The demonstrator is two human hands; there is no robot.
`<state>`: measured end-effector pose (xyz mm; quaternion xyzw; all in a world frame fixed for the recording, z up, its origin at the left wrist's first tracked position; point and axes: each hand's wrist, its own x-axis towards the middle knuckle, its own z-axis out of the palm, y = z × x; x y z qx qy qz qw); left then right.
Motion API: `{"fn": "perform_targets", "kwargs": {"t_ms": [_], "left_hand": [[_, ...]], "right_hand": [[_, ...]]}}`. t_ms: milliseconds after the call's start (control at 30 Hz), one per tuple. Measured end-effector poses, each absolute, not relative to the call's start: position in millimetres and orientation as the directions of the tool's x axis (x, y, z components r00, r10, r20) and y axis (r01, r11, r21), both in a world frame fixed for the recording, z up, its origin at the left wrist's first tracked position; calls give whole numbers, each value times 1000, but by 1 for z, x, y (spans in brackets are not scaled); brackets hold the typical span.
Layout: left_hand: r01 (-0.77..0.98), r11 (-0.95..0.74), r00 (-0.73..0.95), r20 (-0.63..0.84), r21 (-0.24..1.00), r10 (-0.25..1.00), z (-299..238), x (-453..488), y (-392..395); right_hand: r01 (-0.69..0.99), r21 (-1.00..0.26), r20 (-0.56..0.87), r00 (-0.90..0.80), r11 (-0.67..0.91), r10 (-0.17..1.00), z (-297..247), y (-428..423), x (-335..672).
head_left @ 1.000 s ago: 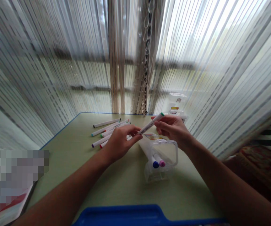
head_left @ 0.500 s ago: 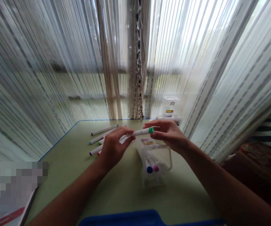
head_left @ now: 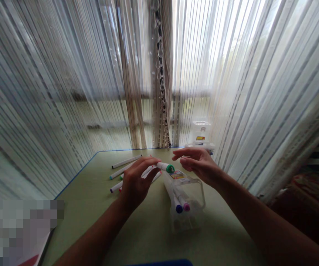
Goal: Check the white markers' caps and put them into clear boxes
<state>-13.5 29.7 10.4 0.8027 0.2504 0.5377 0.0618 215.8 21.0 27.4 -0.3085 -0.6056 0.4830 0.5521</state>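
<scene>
My left hand [head_left: 138,177] pinches a white marker with a green end [head_left: 165,167], which points right, toward my other hand. Fingers apart and holding nothing, my right hand [head_left: 196,162] hovers just past the green end, above the clear plastic case [head_left: 173,218]. Inside that case lie two markers, one with a dark blue end [head_left: 179,208] and one with a pink end [head_left: 186,206]. Several white markers [head_left: 126,162] with coloured ends lie loose on the table behind and left of my left hand, which partly hides them.
Another clear plastic case [head_left: 200,138] stands open at the table's far edge. The pale green table [head_left: 84,207] has a blue rim. A blue object [head_left: 173,262] shows at the bottom edge. String curtains [head_left: 101,74] hang behind the table.
My right hand has come away from the green-ended marker, its fingers opening. The marker stays in my left hand and now tips more toward the camera. The view has tilted slightly upward.
</scene>
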Motion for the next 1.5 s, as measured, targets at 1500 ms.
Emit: {"fn": "perform_targets", "kwargs": {"t_ms": [1500], "left_hand": [[406, -888, 382, 842, 217, 381, 10, -15, 38]], "right_hand": [[-228, -876, 472, -225, 425, 852, 60, -22, 201]]}}
